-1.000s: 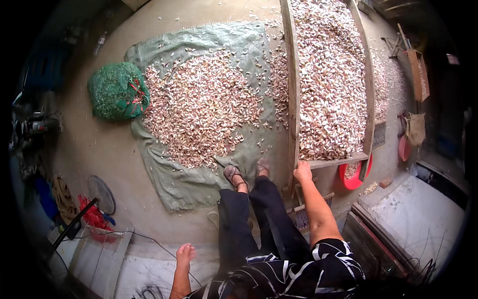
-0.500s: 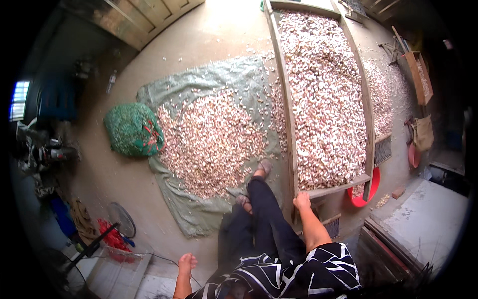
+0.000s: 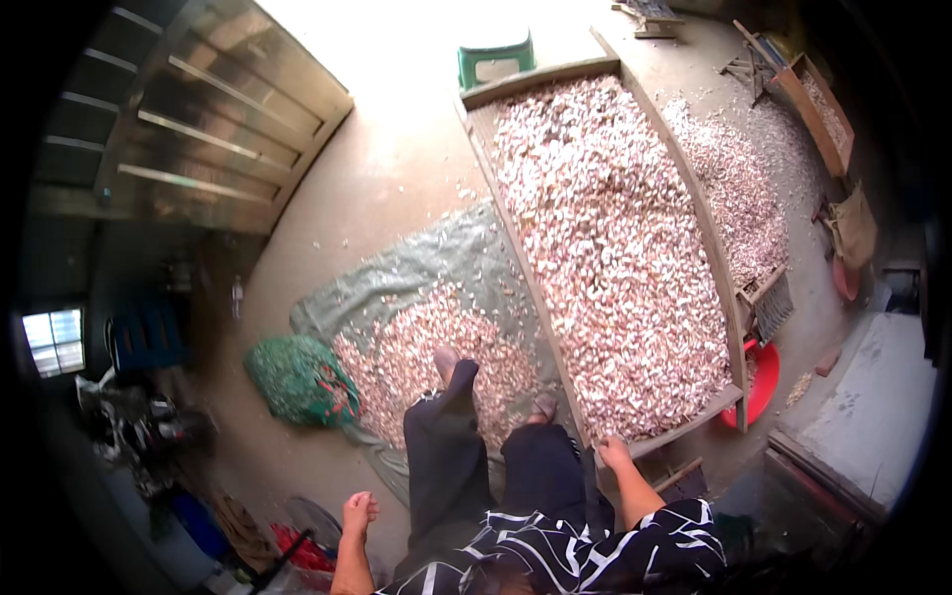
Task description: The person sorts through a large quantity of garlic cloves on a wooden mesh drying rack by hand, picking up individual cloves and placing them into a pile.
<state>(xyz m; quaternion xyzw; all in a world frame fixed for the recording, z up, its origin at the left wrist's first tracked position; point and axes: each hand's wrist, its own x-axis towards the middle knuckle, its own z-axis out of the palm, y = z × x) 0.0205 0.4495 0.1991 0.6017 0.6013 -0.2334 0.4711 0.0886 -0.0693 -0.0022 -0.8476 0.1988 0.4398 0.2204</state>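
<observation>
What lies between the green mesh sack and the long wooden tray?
In the head view, a green tarp heaped with garlic cloves lies between the green mesh sack and the wooden tray.
</observation>
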